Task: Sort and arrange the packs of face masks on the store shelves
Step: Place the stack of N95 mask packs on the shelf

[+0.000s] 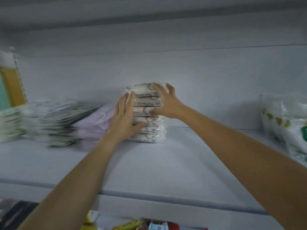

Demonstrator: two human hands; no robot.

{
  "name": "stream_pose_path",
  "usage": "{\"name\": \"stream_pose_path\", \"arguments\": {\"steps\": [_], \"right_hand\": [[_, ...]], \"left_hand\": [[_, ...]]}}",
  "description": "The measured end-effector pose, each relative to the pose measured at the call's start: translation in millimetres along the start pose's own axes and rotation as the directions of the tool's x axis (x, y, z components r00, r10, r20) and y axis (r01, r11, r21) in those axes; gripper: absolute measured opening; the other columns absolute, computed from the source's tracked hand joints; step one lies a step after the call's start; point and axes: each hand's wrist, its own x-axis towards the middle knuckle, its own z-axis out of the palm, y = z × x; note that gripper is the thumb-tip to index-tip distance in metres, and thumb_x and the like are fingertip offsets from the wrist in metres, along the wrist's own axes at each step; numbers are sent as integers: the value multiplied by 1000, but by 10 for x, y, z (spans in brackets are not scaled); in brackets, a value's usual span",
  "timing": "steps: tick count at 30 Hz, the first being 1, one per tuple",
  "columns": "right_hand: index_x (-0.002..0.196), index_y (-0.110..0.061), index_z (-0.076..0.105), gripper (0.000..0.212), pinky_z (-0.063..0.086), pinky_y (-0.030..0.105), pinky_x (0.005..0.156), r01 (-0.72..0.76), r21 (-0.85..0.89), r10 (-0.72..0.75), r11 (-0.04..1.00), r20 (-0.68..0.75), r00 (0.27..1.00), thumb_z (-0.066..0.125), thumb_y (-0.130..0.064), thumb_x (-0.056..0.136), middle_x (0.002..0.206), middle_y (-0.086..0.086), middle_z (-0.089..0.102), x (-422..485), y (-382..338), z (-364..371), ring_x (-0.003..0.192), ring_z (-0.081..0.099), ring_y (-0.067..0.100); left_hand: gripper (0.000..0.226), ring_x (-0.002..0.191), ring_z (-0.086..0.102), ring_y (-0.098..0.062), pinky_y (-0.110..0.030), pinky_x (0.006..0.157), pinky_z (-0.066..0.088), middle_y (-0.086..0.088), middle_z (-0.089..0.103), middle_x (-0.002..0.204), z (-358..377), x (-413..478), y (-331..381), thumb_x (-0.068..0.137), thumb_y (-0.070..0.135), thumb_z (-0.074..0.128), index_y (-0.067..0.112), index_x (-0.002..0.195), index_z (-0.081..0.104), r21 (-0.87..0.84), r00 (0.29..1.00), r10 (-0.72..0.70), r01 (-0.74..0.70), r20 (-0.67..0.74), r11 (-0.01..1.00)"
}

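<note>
Both hands bracket one stack of mask packs point(153, 129), which looks like squaring it up rather than lifting it. On its near-left side, the left hand point(123, 117) lies flat with the fingers straight and close together. Its thumb reaches across the lower front edge, so the palm works as a stop that holds the packs in line. The right hand point(167, 103) comes in from the other side with its fingers spread wide over the upper front and top of the pile. Its thumb touches the front about halfway down. It pinches nothing and seems placed to press and nudge loose packs back toward the left palm.

The stack stands on the shelf point(166, 163), well back and close to the pale rear panel point(182, 72), roughly midway along the visible span. It is a column of flat, clear-wrapped white packs, each with a small line drawing of a mask on its front edge. The upper packs sit slightly askew and the wrapping sticks out at the top left corner, so the pile is probably soft and slippery.

Just beside the left hand lies a lower heap of lilac packs point(98, 121), and beyond that some blurred grey and white packs point(54, 118). Well apart, at the far right, stand white printed bags point(287, 127).
</note>
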Motion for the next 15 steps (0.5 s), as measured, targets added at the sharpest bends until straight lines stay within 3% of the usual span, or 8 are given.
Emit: {"name": "stream_pose_path", "arguments": {"steps": [3, 5, 7, 10, 12, 15], "right_hand": [[145, -25, 27, 81, 32, 14, 99, -23, 149, 31, 989, -49, 998, 73, -15, 78, 149, 12, 12, 68, -4, -42, 135, 25, 24], [139, -21, 37, 68, 38, -3, 65, -8, 153, 27, 988, -119, 993, 67, -5, 80, 138, 13, 29, 104, 0, -21, 114, 38, 20], [133, -19, 44, 56, 34, -2, 47, 0, 100, 22, 995, -219, 975, 61, -4, 82, 129, 12, 40, 111, 4, 13, 95, 42, 17], [126, -16, 51, 41, 35, 6, 55, 45, 76, -14, 996, -366, 930, 56, -4, 87, 122, 12, 49, 63, -1, 5, 91, 49, 18], [123, -14, 54, 37, 34, 4, 64, 88, 76, -48, 993, -422, 905, 56, -3, 87, 117, 11, 52, -23, -21, -85, 87, 53, 14], [121, -9, 56, 36, 34, -3, 65, 158, 75, -104, 985, -476, 873, 57, 1, 87, 107, 5, 49, -283, -38, -301, 74, 49, -6]], "left_hand": [[103, 145, 5, -28, -39, 114, 17, -17, 4, 154, 29, 30, 41, 79, 31, 73, 12, 150, 1, -108, 1000, -17, 16, -5, 994], [101, 144, 5, -28, -39, 114, 17, -18, 5, 154, 60, 30, 66, 80, 29, 72, 12, 150, 1, -155, 1000, -12, 11, -5, 988], [101, 144, 7, -30, -41, 113, 18, -19, 7, 153, 77, 33, 60, 80, 28, 73, 11, 149, 1, -170, 1000, -15, 16, 5, 985], [102, 142, 12, -37, -44, 112, 19, -23, 10, 152, 60, 32, 55, 78, 41, 70, 5, 149, 5, -170, 998, -26, 17, -52, 985], [103, 140, 14, -40, -42, 113, 15, -27, 13, 151, 31, 25, 72, 78, 49, 66, 0, 148, 8, -137, 989, -43, 23, -145, 990], [85, 128, 38, -35, -44, 107, 34, -22, 33, 142, -55, 32, 248, 83, 20, 69, 5, 148, 15, -247, 957, -199, 145, -211, 958]]}}
